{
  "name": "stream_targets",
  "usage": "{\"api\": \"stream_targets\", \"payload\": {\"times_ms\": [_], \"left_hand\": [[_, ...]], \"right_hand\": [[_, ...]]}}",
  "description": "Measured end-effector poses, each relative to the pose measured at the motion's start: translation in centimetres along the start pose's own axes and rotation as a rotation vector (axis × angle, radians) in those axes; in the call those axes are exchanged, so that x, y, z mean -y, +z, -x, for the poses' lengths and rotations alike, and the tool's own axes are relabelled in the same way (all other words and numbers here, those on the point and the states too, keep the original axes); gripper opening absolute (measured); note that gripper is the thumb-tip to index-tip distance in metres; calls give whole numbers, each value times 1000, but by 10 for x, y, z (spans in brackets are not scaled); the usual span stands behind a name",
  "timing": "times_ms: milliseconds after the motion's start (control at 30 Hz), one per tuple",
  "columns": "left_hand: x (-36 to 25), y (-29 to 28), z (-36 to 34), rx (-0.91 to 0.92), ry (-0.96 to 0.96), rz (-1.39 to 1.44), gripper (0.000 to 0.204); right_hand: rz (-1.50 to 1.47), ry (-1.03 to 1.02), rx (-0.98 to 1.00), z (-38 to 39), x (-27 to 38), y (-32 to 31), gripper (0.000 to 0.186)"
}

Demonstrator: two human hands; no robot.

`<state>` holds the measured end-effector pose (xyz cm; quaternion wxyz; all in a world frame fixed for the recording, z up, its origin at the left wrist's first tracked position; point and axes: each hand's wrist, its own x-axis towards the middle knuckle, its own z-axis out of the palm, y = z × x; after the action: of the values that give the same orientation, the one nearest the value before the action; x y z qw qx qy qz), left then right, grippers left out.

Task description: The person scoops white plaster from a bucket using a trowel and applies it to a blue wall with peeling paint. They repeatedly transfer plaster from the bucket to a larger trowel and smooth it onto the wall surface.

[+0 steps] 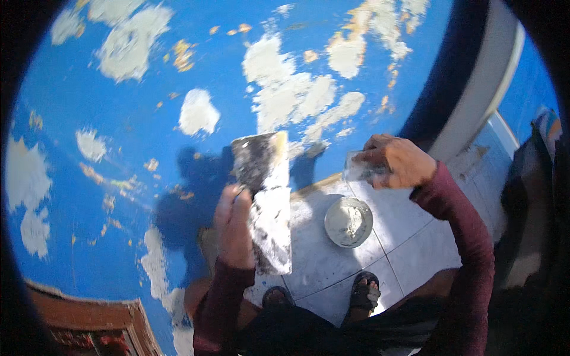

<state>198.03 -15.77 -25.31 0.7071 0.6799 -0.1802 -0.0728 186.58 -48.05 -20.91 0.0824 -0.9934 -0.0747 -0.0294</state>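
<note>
My left hand (pixel 235 231) is closed on the left edge of a long rectangular plate (pixel 272 222), held upright in front of the wall. White putty and dark smears cover its face; any handle is hidden. To the right, my right hand (pixel 399 161) is raised and closed around a small flat scraper (pixel 355 168), blurred and pale, apart from the plate. Below and between the two hands, a round bowl (pixel 329 235) with white putty (pixel 349 218) in it stands on the floor.
The blue wall (pixel 154 136) bears several white putty patches (pixel 199 111) and orange-brown chipped spots. Pale floor tiles (pixel 314 267) lie under my sandalled feet (pixel 363 292). A brown wooden frame (pixel 83 317) is at the lower left; dark cloth (pixel 528 178) hangs at the right.
</note>
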Motion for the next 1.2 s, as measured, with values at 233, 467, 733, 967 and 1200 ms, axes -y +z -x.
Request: {"api": "stream_targets", "payload": {"times_ms": [233, 467, 733, 967, 1200], "left_hand": [[-21, 23, 17, 35, -152, 331, 17], [-23, 16, 21, 18, -134, 294, 16], [-29, 21, 26, -20, -144, 319, 15], [-24, 14, 29, -30, -116, 264, 16], [-19, 25, 24, -7, -108, 273, 16]], "right_hand": [[-1286, 801, -303, 26, -154, 170, 48], [-1350, 865, -904, -41, -92, 212, 49], [-1179, 795, -1221, -107, -83, 251, 61], [-831, 1001, -1082, -149, -38, 276, 72], [-579, 830, -959, -122, -44, 298, 75]]}}
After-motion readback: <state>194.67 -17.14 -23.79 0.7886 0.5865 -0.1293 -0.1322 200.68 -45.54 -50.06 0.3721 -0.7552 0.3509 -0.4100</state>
